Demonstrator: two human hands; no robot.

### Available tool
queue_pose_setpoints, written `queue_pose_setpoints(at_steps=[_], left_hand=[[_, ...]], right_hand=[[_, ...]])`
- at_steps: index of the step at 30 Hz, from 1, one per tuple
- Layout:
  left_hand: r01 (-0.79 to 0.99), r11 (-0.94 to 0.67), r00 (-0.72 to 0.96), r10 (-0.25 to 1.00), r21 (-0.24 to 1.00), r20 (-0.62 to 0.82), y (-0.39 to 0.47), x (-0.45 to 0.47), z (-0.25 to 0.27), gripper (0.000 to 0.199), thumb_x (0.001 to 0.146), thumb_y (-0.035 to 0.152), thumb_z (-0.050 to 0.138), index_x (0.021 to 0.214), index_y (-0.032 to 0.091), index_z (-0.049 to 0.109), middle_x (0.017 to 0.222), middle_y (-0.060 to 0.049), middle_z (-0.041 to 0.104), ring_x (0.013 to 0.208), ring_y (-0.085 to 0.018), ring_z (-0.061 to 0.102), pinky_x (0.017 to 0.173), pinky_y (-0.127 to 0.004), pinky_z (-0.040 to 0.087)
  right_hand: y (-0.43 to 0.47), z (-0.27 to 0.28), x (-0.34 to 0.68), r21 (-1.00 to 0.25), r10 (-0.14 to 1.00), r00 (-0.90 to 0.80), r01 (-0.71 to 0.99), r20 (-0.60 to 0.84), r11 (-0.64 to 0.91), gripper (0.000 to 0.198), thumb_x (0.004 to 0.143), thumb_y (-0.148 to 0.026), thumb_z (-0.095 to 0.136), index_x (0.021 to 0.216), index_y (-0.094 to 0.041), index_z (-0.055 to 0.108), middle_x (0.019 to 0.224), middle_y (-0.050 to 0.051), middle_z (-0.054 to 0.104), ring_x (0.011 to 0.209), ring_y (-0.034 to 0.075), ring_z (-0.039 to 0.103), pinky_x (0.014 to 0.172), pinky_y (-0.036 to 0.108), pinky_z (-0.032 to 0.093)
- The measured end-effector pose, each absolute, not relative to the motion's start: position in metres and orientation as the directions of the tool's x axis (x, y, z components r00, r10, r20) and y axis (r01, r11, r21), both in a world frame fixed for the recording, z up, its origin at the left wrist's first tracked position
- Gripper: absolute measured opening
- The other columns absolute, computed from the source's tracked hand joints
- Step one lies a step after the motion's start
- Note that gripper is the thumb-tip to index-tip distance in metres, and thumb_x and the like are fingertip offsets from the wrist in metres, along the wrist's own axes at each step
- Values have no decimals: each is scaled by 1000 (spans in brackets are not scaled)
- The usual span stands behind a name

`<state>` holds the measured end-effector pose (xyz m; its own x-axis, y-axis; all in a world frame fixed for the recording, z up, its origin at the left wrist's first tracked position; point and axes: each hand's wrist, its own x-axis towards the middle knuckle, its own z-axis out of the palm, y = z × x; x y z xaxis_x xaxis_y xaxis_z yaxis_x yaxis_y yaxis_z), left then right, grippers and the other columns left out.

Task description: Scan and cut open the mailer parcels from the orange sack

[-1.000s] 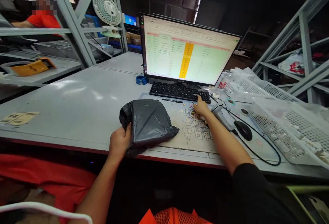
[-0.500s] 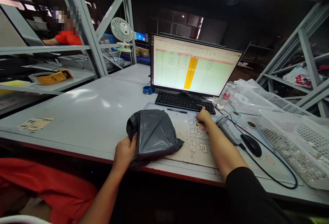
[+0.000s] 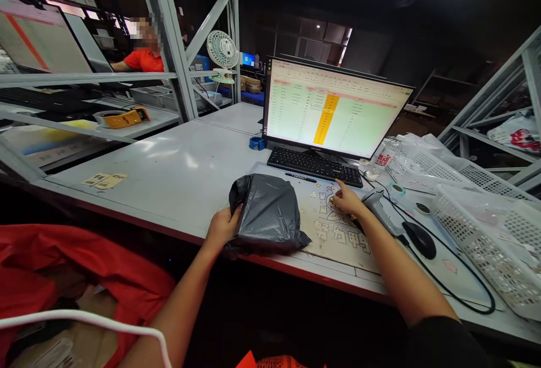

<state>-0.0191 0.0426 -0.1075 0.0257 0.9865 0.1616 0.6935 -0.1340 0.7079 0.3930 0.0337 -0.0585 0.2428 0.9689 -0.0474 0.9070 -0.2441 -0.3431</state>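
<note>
While the desk (image 3: 169,165) runs to both sides of the keyboard (image 3: 315,166), the red sack (image 3: 139,272) gapes below, well left and nearside of keyboard; brown packages (image 3: 91,337) inside. White basket (image 3: 473,269) right of keyboard, clear plastic (image 3: 486,203) in it, rest too blurred. Grey mailer (image 3: 270,210) nearside of keyboard, toward its left end; contents hidden. Left hand (image 3: 222,227) pinches mailer's left edge. Right hand (image 3: 347,199) at keyboard's near edge, index out; can't tell if other fingers close on anything.
</note>
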Motion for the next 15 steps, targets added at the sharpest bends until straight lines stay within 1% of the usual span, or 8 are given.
queue_pose_setpoints(at_steps=[3,5,6,8,10,12,13,15], left_hand=[[732,-131,50,989,669,139,44,-19,-107,44,96,37,47,55,21,40,57,-1,45,61,-16,46,60,-26,30],[764,-131,65,990,631,127,45,-18,-107,43,97,35,46,56,21,43,58,-2,46,61,-17,48,60,-26,30],[782,-134,73,990,609,123,46,-17,-107,42,98,34,46,58,21,46,59,-2,48,62,-18,50,61,-27,31],[817,-141,93,989,559,114,48,-15,-106,40,99,33,45,63,19,55,63,-5,56,67,-21,57,63,-27,33],[850,-150,114,988,504,102,51,-10,-104,38,101,32,44,73,17,65,72,-10,66,76,-24,65,66,-28,37],[879,-156,132,988,450,85,56,-4,-102,38,103,31,42,85,15,72,85,-15,73,87,-27,70,72,-29,41],[891,-159,140,987,425,75,58,-1,-101,39,104,31,41,92,14,74,93,-17,76,93,-28,72,74,-29,43],[910,-159,150,987,382,52,63,7,-99,41,106,32,39,106,14,76,107,-20,77,104,-30,72,80,-30,46]], right_hand=[[-26,-73,403,-328,971,147,941,188,-79,56,97,-27,54,152,-15,53,141,14,66,131,27,61,114,38,45],[-63,-86,416,-254,923,199,960,330,-117,51,98,-32,52,145,-14,59,143,17,63,133,33,58,115,47,46],[-78,-93,423,-218,905,250,959,344,-183,51,99,-34,52,145,-13,60,140,18,64,130,36,59,113,50,47],[-99,-104,431,-152,897,319,947,306,-285,51,100,-37,50,144,-13,61,133,20,67,123,39,63,108,54,50],[-106,-110,434,-117,906,326,945,269,-306,48,102,-37,46,140,-14,63,125,21,69,117,40,65,103,55,52],[-102,-104,432,-166,906,316,946,281,-278,48,103,-33,39,137,-12,65,121,22,70,113,39,66,100,55,53],[-97,-96,430,-230,905,315,939,285,-254,48,103,-32,37,136,-11,65,117,21,71,109,37,68,98,53,54],[-80,-72,419,-417,925,288,893,247,-167,49,105,-34,33,139,-12,62,105,16,73,90,29,72,88,46,58]])
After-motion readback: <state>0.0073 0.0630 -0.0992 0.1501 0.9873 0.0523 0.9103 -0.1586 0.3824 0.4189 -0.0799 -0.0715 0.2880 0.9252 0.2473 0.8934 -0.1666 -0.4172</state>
